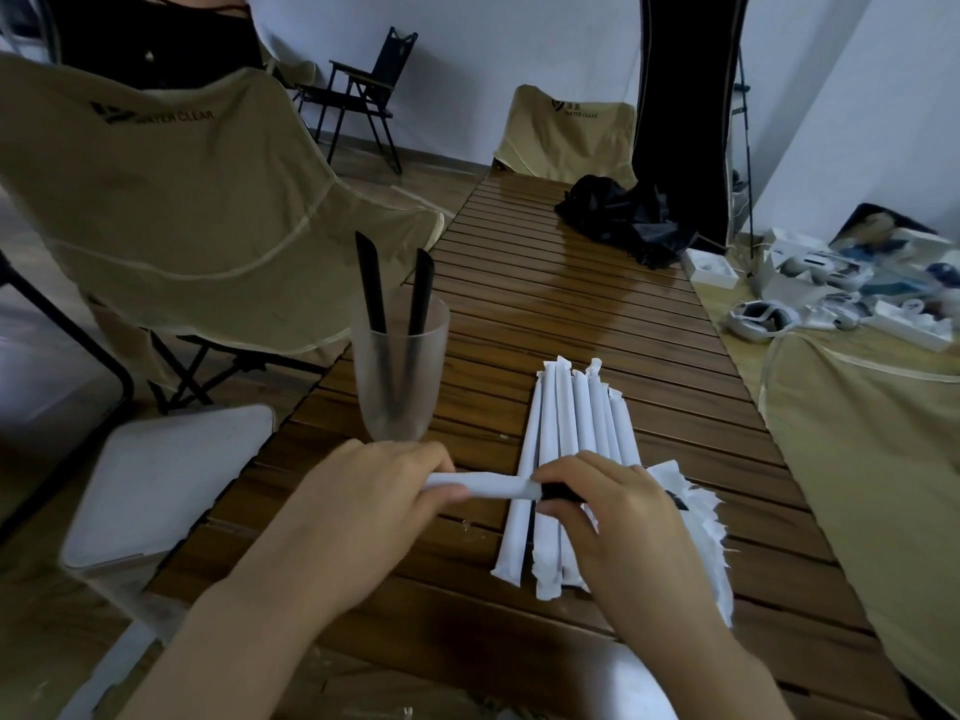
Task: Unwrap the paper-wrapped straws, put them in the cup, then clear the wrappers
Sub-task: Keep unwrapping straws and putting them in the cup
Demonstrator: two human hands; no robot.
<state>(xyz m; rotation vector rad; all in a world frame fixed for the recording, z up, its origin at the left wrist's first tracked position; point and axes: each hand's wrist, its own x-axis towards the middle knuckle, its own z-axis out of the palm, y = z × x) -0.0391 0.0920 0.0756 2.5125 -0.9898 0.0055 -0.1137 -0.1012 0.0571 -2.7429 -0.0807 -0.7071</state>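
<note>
Two black straws (371,283) already standing in the frosted cup (399,374), leaning apart, at the left side of the slatted wooden table (582,309). Just right of the cup, flat on the slats, a row of paper-wrapped straws (571,459), lying side by side and running away from the camera. Torn white wrappers (701,517) heaped at the near right of that row, partly under the right wrist. Further back on the table, a crumpled black cloth (618,215). Beige folding chair (171,189) off the left edge, a second beige chair (566,132) at the far end, a black folding chair (363,96) against the wall. White bin (171,485) down at the left beside the table. White boxes and headsets (810,288) scattered on a beige surface to the right.

Held crosswise above the near ends of the wrapped row: one half-unwrapped straw (498,486). Left hand (374,491) clasping the white paper end between thumb and curled fingers, just in front of the cup's base. Right hand (613,506) pinching the bared black end, fingers curled round it, with the black tip poking out past the knuckles. Both hands close together, nearly touching, over the table's near half, directly above the wrapped straws and covering part of them.
</note>
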